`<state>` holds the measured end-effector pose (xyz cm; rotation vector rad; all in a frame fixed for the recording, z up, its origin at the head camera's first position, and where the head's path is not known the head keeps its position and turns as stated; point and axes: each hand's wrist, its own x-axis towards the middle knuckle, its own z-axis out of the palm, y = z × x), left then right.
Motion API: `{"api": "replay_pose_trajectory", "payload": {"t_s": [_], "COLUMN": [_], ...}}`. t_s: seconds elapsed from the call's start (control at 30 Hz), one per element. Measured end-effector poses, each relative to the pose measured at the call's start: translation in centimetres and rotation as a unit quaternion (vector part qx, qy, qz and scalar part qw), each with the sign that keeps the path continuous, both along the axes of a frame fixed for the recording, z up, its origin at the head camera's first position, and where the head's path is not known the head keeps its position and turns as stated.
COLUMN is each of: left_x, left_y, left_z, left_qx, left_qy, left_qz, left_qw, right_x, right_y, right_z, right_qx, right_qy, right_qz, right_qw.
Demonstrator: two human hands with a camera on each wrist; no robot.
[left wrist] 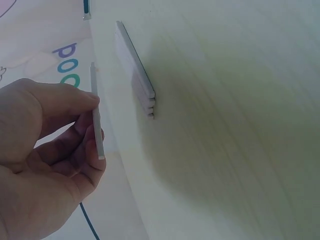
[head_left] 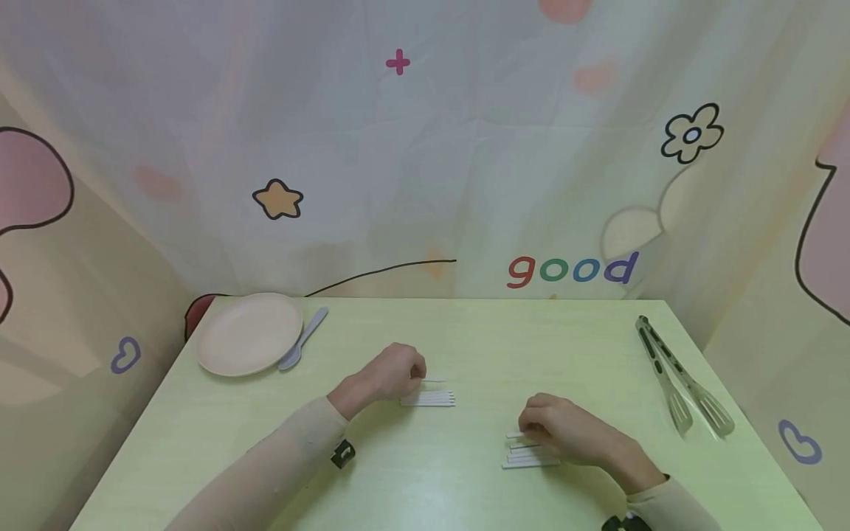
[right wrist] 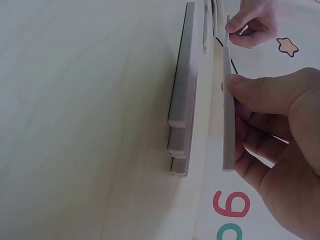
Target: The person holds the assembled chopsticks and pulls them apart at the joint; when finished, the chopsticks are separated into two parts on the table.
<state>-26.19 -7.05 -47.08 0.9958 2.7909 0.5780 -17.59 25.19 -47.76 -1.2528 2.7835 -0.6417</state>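
My left hand [head_left: 395, 371] pinches a thin white stick [left wrist: 98, 127] between thumb and fingers. Just in front of that hand lies a row of several white sticks [head_left: 430, 399], side by side on the table. Another white stick [right wrist: 228, 135] is pinched by my right hand [head_left: 567, 429], held above a second group of several sticks [head_left: 527, 459]. In the right wrist view, the sticks of that group [right wrist: 184, 90] lie with their ends unevenly lined up. The sticks' exact kind cannot be told.
A pale round plate [head_left: 249, 335] sits at the back left of the table [head_left: 398, 479], with a grey spoon [head_left: 304, 339] beside it, partly under its rim. Metal tongs [head_left: 684, 383] with slotted ends lie at the right. Printed curtains stand behind and at both sides.
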Motion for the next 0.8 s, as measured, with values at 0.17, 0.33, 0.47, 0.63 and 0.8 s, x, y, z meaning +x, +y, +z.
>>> {"api": "replay_pose_trajectory", "payload": {"t_s": [0.17,0.33,0.47,0.63,0.8], "left_x": [-0.1,-0.3,-0.3,-0.3,-0.3], "left_y": [0.0,0.0,0.1,0.1,0.0], "left_z": [-0.4,-0.8,-1.0,-1.1,-1.4], "left_qx": [-0.005,-0.01,-0.013,-0.005,-0.001], "left_qy": [-0.012,-0.02,-0.02,-0.027,-0.028], "left_qz": [0.002,0.007,0.008,0.003,0.0], "left_qw": [0.9999,0.9997,0.9997,0.9996,0.9996], "right_x": [-0.2,-0.4,-0.6,-0.6,-0.6], "right_y": [0.1,0.2,0.3,0.3,0.2], "right_z": [-0.2,-0.4,-0.7,-1.0,-1.2], "right_qx": [0.005,0.009,0.012,0.022,0.024], "right_qy": [0.0,0.005,0.0,-0.007,0.003], "right_qz": [0.003,0.011,0.013,0.015,0.018], "right_qw": [1.0,0.9999,0.9998,0.9996,0.9995]}}
